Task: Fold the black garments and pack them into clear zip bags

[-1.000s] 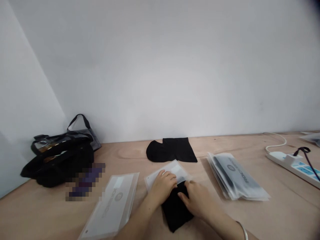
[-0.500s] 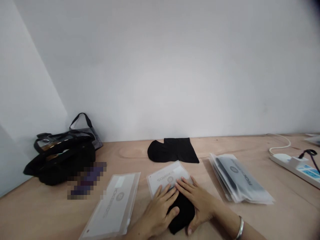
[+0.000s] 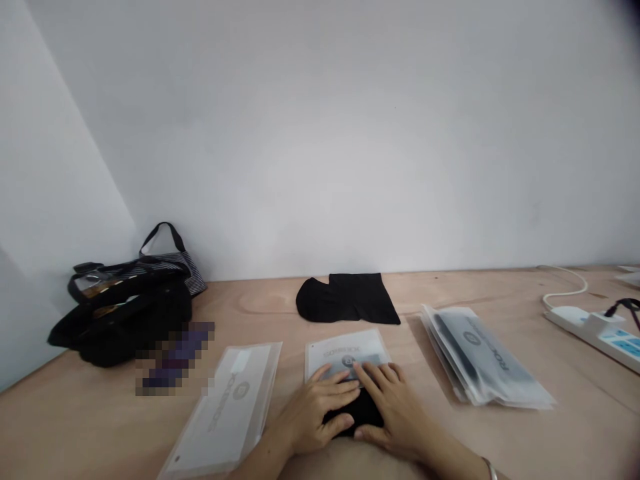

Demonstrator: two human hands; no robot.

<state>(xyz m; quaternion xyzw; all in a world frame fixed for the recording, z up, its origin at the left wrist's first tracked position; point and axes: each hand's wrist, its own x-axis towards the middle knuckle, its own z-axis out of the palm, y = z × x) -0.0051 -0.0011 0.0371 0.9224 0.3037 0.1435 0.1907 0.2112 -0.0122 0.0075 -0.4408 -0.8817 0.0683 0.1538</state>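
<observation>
Below the middle of the view, a folded black cloth [image 3: 353,412] lies partly inside a frosted plastic pouch [image 3: 370,341]. A dark patch shows through the pouch around its printed logo. My left hand [image 3: 323,408] rests on the left side of the cloth, fingers stretched towards the pouch and thumb across the fabric. On the other side, my right hand [image 3: 393,407] lies with fingers outstretched over the pouch's opening and thumb at the cloth's near edge. Both palms face down. The pouch's near part is hidden under my hands.
Behind the pouch lies a black balaclava-shaped cloth [image 3: 350,299]. To the left are another frosted pouch [image 3: 225,407], a blurred-out purple item [image 3: 180,357] and an open black bag [image 3: 130,320]. To the right are stacked filled pouches [image 3: 480,353] and a white power strip [image 3: 575,320].
The folded cloth has slid away from me, deeper into the pouch; its dark patch now reaches the logo. The pouch has turned straighter. My right hand has shifted with the cloth.
</observation>
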